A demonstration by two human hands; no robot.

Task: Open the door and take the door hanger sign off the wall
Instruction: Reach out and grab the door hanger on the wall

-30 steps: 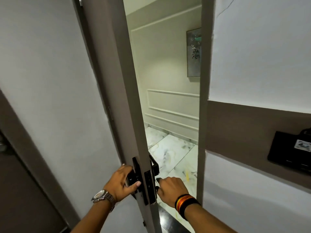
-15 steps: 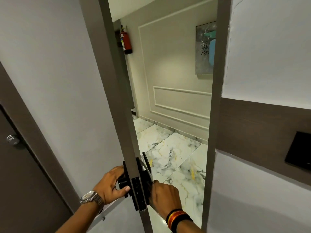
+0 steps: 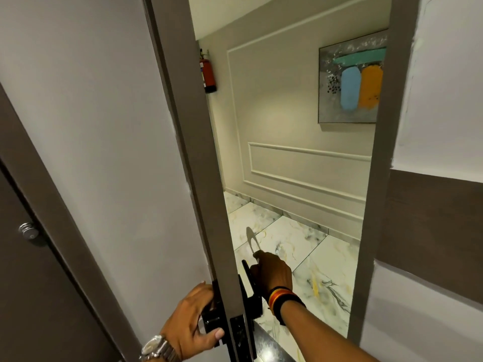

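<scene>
Both hands at door (image 3: 109, 152), right hand (image 3: 273, 274) pinching sign (image 3: 251, 239) above knuckles

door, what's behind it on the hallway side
Past the door: a marble floor, a red fire extinguisher, a painting. The right hand reaches around; the outer handle is mostly covered.

Beyond the right hand (image 3: 273, 273) lies a corridor floor (image 3: 292, 239) of pale marble tiles veined grey and yellow, glossy under warm light. Farther off, above that hand, a cream wall (image 3: 274, 105) carries raised rectangular mouldings. A framed abstract painting (image 3: 350, 82) hangs high up, with blue, orange and teal strokes on grey. A red fire extinguisher (image 3: 209, 74) is mounted in the far left corner. To the hand's right, a white wall (image 3: 444, 87) is crossed by a brown band (image 3: 431, 231).
</scene>
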